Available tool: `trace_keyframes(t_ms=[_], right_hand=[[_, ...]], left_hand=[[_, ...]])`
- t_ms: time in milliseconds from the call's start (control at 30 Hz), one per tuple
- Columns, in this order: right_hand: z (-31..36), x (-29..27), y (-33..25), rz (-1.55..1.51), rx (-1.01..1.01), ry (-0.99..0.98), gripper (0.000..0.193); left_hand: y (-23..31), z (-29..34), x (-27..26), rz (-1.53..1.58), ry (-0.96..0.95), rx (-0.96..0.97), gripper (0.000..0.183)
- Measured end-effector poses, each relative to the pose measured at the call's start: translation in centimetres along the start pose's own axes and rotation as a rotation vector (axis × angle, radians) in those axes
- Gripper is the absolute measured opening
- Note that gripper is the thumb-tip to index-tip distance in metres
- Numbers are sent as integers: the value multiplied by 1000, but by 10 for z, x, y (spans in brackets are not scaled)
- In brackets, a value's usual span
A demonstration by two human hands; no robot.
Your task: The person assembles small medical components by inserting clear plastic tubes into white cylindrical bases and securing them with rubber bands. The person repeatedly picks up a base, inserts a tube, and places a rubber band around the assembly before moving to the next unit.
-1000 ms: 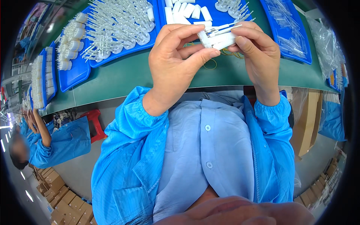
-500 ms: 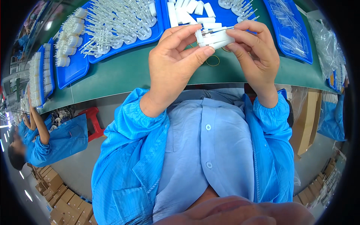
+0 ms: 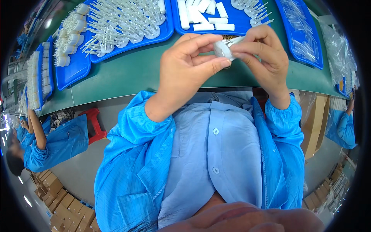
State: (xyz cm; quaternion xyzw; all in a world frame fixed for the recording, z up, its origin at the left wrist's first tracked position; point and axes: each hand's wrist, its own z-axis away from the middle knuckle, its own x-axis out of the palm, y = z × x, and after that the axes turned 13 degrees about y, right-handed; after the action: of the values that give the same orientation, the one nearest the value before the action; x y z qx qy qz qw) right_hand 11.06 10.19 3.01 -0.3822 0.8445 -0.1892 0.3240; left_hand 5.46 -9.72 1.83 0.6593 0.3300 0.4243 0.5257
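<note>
Between my hands, above the table's edge, is a small bundle of white pieces with thin rods (image 3: 223, 50); its pale, rounded end is turned up toward me. My left hand (image 3: 192, 62) grips that rounded end between thumb and fingers. At the other end, the fingers of my right hand (image 3: 262, 52) pinch the bundle and cover much of it. Just beyond the hands, white blocks (image 3: 201, 17) lie in a blue tray (image 3: 179, 29). A thin yellowish band shows partly under the bundle.
Left of the hands, a blue tray (image 3: 164, 38) holds many thin rods standing in clear round bases. Further left, another blue tray (image 3: 71, 79) carries round white bundles. Clear thin tubes (image 3: 297, 23) fill a tray at right, beside plastic bags (image 3: 336, 46). A person in blue (image 3: 62, 139) works at left.
The bundle has been turned so that its rounded end faces up. Both hands have moved slightly down, and my left hand has also shifted right, closer to my right hand.
</note>
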Motion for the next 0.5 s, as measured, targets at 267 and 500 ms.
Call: trace_keyframes(t_ms=[267, 500], right_hand=[[-43, -17, 30, 361, -116, 11, 23], [-56, 41, 72, 799, 91, -377, 19]], left_hand=[[-4, -5, -14, 213, 147, -46, 40], [-19, -8, -28, 203, 202, 109, 38]])
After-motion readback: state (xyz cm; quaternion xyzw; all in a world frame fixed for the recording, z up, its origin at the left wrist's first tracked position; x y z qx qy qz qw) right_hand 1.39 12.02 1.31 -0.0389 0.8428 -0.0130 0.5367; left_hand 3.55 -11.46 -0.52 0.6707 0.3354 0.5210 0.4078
